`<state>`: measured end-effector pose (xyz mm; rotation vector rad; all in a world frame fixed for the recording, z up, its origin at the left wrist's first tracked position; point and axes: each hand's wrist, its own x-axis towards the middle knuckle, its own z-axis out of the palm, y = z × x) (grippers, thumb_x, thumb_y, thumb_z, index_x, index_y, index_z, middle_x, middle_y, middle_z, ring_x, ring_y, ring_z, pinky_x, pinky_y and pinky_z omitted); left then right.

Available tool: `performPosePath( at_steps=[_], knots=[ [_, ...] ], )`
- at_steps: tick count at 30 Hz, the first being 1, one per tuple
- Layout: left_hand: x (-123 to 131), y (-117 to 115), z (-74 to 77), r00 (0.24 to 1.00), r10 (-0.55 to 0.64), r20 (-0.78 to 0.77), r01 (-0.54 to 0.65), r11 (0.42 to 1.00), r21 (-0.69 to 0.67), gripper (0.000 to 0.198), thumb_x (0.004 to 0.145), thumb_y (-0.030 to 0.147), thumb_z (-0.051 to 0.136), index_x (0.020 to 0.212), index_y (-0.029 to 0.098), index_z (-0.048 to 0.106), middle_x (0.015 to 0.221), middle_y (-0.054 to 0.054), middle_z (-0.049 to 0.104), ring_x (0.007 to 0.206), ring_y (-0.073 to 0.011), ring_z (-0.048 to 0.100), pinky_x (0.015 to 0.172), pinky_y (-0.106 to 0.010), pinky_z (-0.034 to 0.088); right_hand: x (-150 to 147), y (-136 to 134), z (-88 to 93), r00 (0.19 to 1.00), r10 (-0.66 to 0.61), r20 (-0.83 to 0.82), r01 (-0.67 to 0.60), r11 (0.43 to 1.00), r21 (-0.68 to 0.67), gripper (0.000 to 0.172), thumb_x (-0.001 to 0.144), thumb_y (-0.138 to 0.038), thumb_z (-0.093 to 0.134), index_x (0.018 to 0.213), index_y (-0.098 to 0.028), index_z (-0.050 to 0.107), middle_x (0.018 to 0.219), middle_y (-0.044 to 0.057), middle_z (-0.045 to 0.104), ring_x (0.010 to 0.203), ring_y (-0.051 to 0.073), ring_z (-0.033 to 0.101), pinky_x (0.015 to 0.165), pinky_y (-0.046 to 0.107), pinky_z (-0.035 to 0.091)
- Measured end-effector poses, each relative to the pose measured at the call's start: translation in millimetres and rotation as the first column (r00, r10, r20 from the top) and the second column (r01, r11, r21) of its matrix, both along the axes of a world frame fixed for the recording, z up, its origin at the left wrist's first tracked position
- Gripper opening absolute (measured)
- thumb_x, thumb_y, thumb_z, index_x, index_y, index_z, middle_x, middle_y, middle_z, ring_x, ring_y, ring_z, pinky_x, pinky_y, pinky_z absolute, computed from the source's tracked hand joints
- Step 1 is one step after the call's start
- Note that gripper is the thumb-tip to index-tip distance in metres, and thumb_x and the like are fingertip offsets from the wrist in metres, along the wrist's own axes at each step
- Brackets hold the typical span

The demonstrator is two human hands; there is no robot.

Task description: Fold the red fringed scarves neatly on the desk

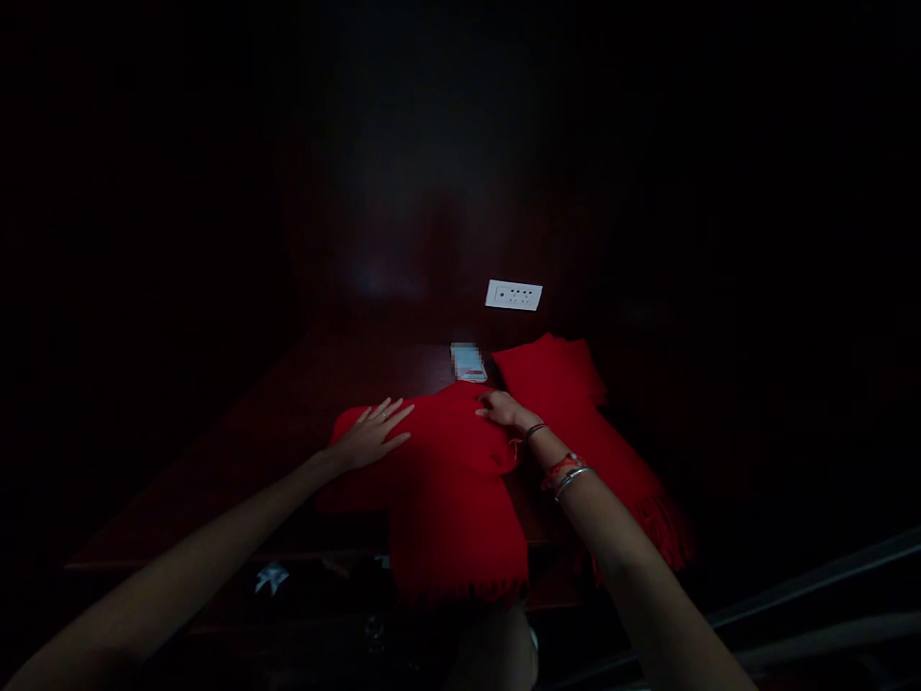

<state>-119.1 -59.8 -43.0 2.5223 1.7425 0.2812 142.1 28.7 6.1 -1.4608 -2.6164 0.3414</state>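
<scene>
A red fringed scarf (453, 499) lies partly folded on a dark table, its fringed end hanging over the front edge. My left hand (370, 435) rests flat on the scarf's left part, fingers spread, with a ring on one finger. At the scarf's far right edge, the fingers of my right hand (502, 409) are bent and pinch the cloth. Bracelets circle my right wrist and forearm. Just right of this hand, a second red fringed scarf (568, 403) stretches from the back of the table toward the front right.
A lit phone (468, 362) lies behind the scarf, its screen partly pixelated. A white socket panel (513, 295) is on the dark wall. The dark table (237, 470) has its front edge near me. Something small and pale (271, 578) shows below that edge.
</scene>
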Motion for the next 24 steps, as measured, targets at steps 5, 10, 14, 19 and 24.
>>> performPosePath(
  at_steps=[5,10,14,19,24],
  knots=[
    [-13.6,-0.2,-10.0,0.998,-0.058,-0.028,0.058,0.998,0.026,0.058,0.083,0.054,0.018,0.132,0.026,0.013,0.139,-0.004,0.014,0.126,-0.0257,0.007,0.098,-0.045,0.015,5.1,23.2,2.7,0.989,0.146,0.035,-0.144,0.988,-0.048,0.02,0.076,-0.016,0.046,0.087,-0.015,0.062,0.09,0.002,0.063,0.08,0.011,0.055,0.071,0.018,0.04],
    [-15.7,0.3,-5.7,0.998,-0.061,-0.027,0.062,0.997,0.042,0.059,0.082,0.055,0.019,0.133,0.025,0.012,0.139,-0.005,0.012,0.126,-0.0254,0.007,0.098,-0.045,0.013,5.6,36.5,6.8,0.981,0.154,0.115,-0.151,0.988,-0.035,0.025,0.064,-0.007,0.054,0.083,-0.019,0.064,0.089,0.001,0.064,0.085,0.013,0.056,0.073,0.018,0.039],
    [-24.7,-2.2,-7.2,0.994,-0.096,-0.057,0.099,0.993,0.059,0.061,0.08,0.057,0.023,0.132,0.027,0.012,0.139,-0.004,0.013,0.126,-0.0266,0.007,0.098,-0.046,0.011,10.5,42.6,5.1,0.985,0.021,0.172,-0.027,0.999,0.033,0.017,0.068,-0.014,0.053,0.078,-0.019,0.066,0.082,0.004,0.065,0.081,0.017,0.057,0.069,0.02,0.04],
    [-40.9,-7.4,-6.5,0.983,-0.16,-0.094,0.164,0.986,0.037,0.062,0.079,0.058,0.028,0.132,0.03,0.011,0.139,-0.003,0.008,0.125,-0.0281,0.003,0.098,-0.046,0.011,7.0,43.2,2.9,0.962,-0.205,0.179,0.184,0.975,0.125,0.022,0.073,-0.017,0.046,0.085,-0.013,0.065,0.082,0.012,0.064,0.077,0.019,0.059,0.067,0.023,0.041],
    [-52.2,-12.7,4.5,0.976,-0.179,-0.127,0.175,0.984,-0.042,0.064,0.078,0.058,0.031,0.132,0.03,0.01,0.139,-0.003,0.006,0.125,-0.0285,0.0,0.098,-0.048,0.008,-13.2,16.6,4.8,0.943,-0.308,0.125,0.273,0.932,0.24,0.032,0.077,-0.015,0.041,0.104,-0.008,0.055,0.105,0.02,0.053,0.1,0.025,0.048,0.08,0.034,0.038]
  ],
)
